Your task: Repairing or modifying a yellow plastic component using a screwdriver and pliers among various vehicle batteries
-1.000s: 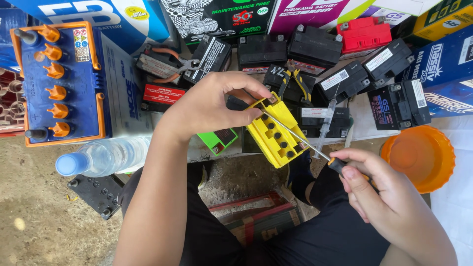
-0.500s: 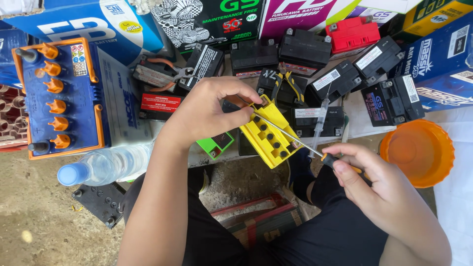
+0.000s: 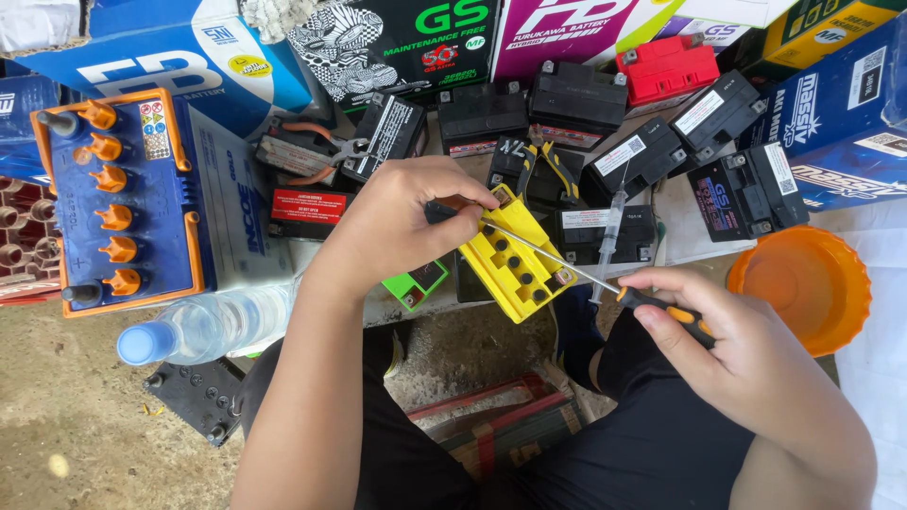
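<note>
While the left hand (image 3: 406, 222) closes its fingers on the yellow battery top (image 3: 515, 260), a flat rectangular plastic piece with a row of round holes held tilted above the lap, the right hand (image 3: 746, 364) grips a screwdriver (image 3: 605, 283) by its black-and-orange handle, its thin metal shaft reaching across the yellow piece. Beside the right hand stands a round orange plastic bowl (image 3: 803, 288); whether it holds anything cannot be told. A clear, ribbed bottle (image 3: 213, 326) with a blue cap lies near a blue battery (image 3: 123, 203) with orange caps.
</note>
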